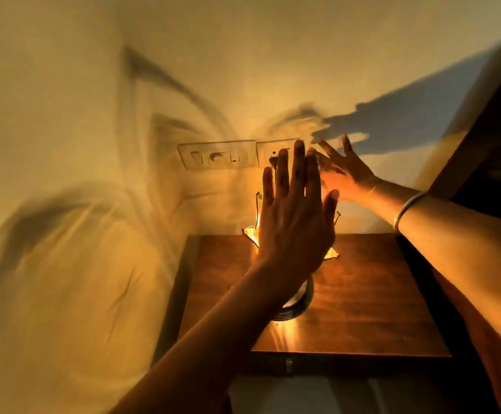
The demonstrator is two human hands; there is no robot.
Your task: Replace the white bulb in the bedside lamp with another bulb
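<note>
The bedside lamp (298, 306) stands on a wooden bedside table (362, 294), lit and glowing warm yellow. My left hand (295, 216) is flat, fingers together and pointing up, right in front of the lamp, so the bulb and most of the shade are hidden. Only the round dark base and a few petal-like shade tips (332, 253) show. My right hand (341, 171) reaches past the lamp with spread fingers to the wall by the right switch plate (276, 152). It holds nothing. A metal bangle (407, 209) sits on that wrist.
A second switch and socket plate (217, 158) is on the cream wall left of the first. A dark wooden headboard or panel (494, 144) rises at the right. The table's front edge has a small metal handle (288, 364). Strong shadows lie across the wall.
</note>
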